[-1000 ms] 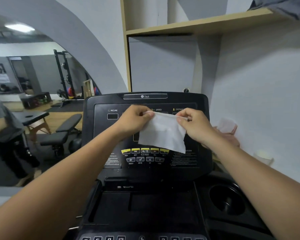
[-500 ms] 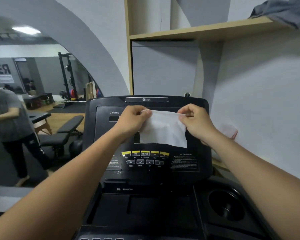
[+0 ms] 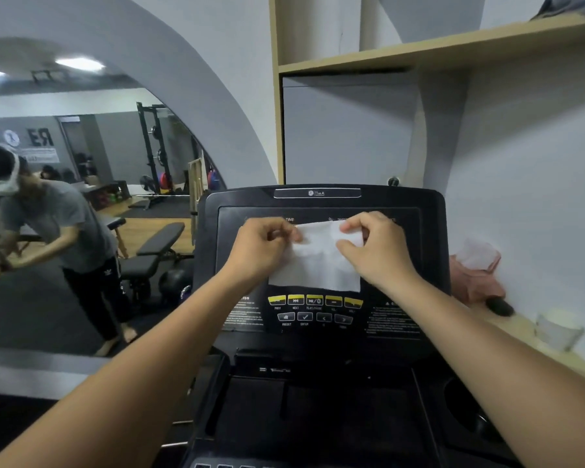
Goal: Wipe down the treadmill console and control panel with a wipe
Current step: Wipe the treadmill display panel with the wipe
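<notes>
A black treadmill console [image 3: 321, 197] stands upright in front of me, with yellow and grey buttons on its control panel [image 3: 314, 310]. A white wipe [image 3: 314, 265] hangs in front of the display. My left hand [image 3: 260, 248] pinches its upper left corner. My right hand [image 3: 375, 251] pinches its upper right edge. Both hands sit close together over the screen, and the wipe covers most of the display between them. Whether the wipe touches the screen I cannot tell.
A black tray [image 3: 318, 407] and a round cup holder [image 3: 466, 413] lie below the console. A wooden ledge at the right carries pink cloth [image 3: 477, 275] and a clear cup [image 3: 558, 332]. A wooden shelf [image 3: 436, 49] hangs overhead. A wall mirror [image 3: 81, 214] at the left reflects gym benches and a person.
My hands have drawn closer together, and the wipe's top edge has gone from stretched to slack and bunched. The view has tilted up a little.
</notes>
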Demonstrator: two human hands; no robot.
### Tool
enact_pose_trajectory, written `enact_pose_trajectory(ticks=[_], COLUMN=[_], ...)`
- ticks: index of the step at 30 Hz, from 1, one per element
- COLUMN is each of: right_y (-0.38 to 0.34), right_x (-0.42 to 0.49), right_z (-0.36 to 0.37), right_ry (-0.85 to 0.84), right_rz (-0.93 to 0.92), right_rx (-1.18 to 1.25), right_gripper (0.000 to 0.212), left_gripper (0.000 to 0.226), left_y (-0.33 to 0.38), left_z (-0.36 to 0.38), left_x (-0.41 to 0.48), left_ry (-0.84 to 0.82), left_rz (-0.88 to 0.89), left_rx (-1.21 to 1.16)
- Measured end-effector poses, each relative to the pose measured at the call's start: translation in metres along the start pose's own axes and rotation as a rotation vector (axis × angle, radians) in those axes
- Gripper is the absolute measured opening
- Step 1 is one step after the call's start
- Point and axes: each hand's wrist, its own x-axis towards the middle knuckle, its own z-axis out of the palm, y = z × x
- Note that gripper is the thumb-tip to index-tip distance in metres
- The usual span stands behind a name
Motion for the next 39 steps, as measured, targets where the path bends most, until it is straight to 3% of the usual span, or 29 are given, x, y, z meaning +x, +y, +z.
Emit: enact_pose_trajectory(ticks=[12, 18, 20, 22, 24, 27, 31, 36, 39], right_y=[-0.027, -0.052, -0.051, -0.044, -0.041, -0.032, -0.026, -0.039, -0.041], right_x=[0.019, 0.069, 0.077, 0.077, 0.070, 0.053, 0.035, 0.063, 0.086], right_z=[0.074, 0.126, 0.142, 0.154, 0.157, 0.165, 0.176, 0.178, 0.171], right_ry=[-0.001, 0.051, 0.031, 0.097, 0.152, 0.051, -0.163, -0.160, -0.164], right_rz=[-0.143, -0.152, -0.148, -0.292, -0.459, -0.589, -0.432, -0.377, -0.326], right_rx=[-0.102, -0.248, -0.388, -0.630, -0.758, -0.872, -0.960, -0.969, -0.992], right_gripper=[0.019, 0.013, 0.011, 0.021, 0.027, 0.026, 0.051, 0.058, 0.058], left_gripper=[0.016, 0.017, 0.021, 0.037, 0.039, 0.033, 0.040, 0.045, 0.055], left_y=[-0.062, -0.089, -0.105, -0.125, -0.140, -0.151, -0.155, -0.139, -0.134], left_z=[-0.049, -0.072, -0.069, -0.063, -0.060, -0.062, -0.067, -0.068, -0.071], left_x=[0.012, 0.064, 0.066, 0.059, 0.049, 0.040, 0.045, 0.072, 0.093], left_ry=[0.141, 0.327, 0.365, 0.318, 0.236, 0.135, 0.058, 0.016, 0.062], left_rz=[0.103, 0.247, 0.303, 0.428, 0.617, 0.779, 0.699, 0.558, 0.561], left_rx=[0.164, 0.603, 0.863, 1.016, 0.965, 0.842, 0.854, 0.701, 0.798])
